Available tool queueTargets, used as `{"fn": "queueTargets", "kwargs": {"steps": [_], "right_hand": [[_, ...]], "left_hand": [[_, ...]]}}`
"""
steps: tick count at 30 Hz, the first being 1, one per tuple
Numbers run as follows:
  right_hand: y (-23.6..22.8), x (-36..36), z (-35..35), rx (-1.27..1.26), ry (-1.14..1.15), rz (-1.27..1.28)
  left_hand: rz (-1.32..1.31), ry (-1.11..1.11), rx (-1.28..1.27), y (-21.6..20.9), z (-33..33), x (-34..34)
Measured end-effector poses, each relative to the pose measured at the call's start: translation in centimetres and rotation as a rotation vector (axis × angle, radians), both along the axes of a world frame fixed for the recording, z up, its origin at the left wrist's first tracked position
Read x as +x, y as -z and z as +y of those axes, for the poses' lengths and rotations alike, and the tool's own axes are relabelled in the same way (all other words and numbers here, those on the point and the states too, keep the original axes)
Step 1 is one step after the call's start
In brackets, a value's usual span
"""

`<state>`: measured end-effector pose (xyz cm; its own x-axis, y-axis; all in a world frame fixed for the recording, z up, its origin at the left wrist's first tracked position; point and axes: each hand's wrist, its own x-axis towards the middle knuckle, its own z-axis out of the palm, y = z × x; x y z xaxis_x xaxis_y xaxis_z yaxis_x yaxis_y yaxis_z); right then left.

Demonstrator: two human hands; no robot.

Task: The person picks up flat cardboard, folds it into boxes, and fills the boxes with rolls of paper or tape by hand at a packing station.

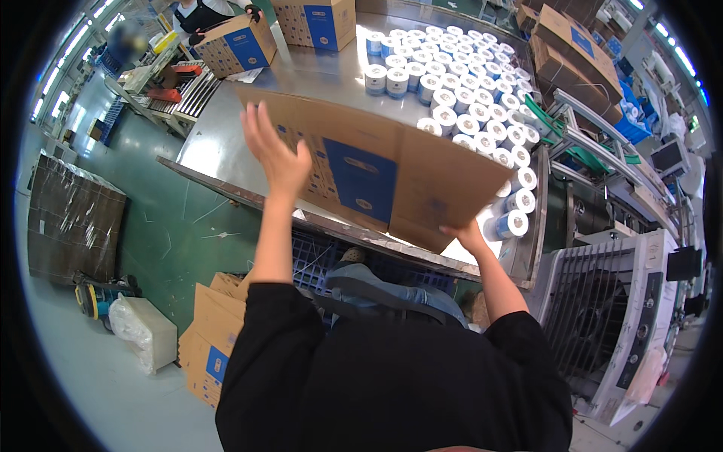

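A flattened or partly unfolded cardboard box (429, 169), brown with a blue printed panel, stands tilted in front of me over the near edge of the metal table (218, 143). My left hand (277, 154) is at its left end, fingers stretched and spread, the palm side toward the cardboard. At the lower right corner, my right hand (468, 235) grips the box, thumb on the near face and the other fingers partly hidden. Many white rolls with blue wrapping (459, 90) stand upright behind and right of the box. A few near rolls (512, 224) lie tilted by my right hand.
Two boxes (320, 26) stand at the table's far left, one (239, 45) handled by another person. More flattened cartons (207, 339) lean at my lower left. A grey fan unit (595, 301) and a conveyor frame (595, 128) flank the right side.
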<state>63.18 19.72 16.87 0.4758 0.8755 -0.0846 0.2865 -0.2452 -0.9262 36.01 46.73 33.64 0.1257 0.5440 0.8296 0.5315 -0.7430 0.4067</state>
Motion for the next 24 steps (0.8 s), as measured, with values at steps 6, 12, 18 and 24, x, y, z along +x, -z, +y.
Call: {"fn": "queueTargets", "kwargs": {"steps": [6, 12, 18, 24], "right_hand": [[0.4, 0.6, -2.5, -0.004, 0.316, 0.137], [-18.6, -4.5, 7.7, 0.086, 0.403, -1.186], [-17.9, -7.5, 9.1, -0.028, 0.265, -1.149], [-17.4, -7.2, 6.8, 0.189, 0.212, -1.023]], "left_hand": [[0.7, 0.233, -0.118, -1.8, 9.6, -2.1], [0.839, 0.418, -0.223, -2.9, 11.6, -2.5], [0.968, 0.466, -0.353, -2.9, 16.5, 2.4], [1.283, 0.764, -0.689, -4.2, 20.3, 3.5]]}}
